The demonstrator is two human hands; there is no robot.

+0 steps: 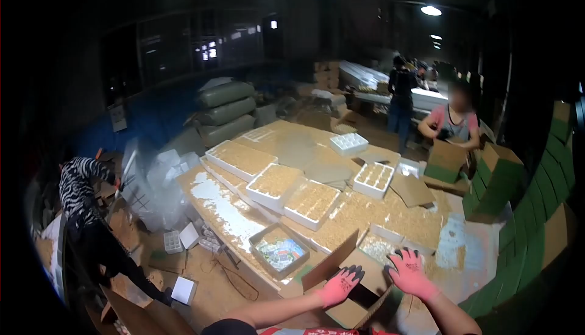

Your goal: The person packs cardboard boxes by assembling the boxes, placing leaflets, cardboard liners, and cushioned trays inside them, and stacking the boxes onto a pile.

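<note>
In front of me stands a cardboard box (pixel 361 315), with a dark gap showing between its flaps. My left hand (pixel 342 284), in a pink glove with dark fingertips, lies on the box's near flaps, fingers apart. At the box's right side, my right hand (pixel 411 272) wears a matching glove; its fingers are spread over the right flap, and its palm side is hidden. One tall flap (pixel 331 260) sticks up at the box's far left. Just left of it, an open carton (pixel 280 266) holds printed colourful packets or paper.
The worktable (pixel 228 222) carries sawdust-like material, several filled white foam trays (pixel 312 203) and a loose cardboard sheet (pixel 412 190). Green-and-brown boxes (pixel 527 237) are stacked at right. One co-worker (pixel 454 118) sits across; another (pixel 85 195) bends at left. Stuffed sacks (pixel 226 104) lie behind.
</note>
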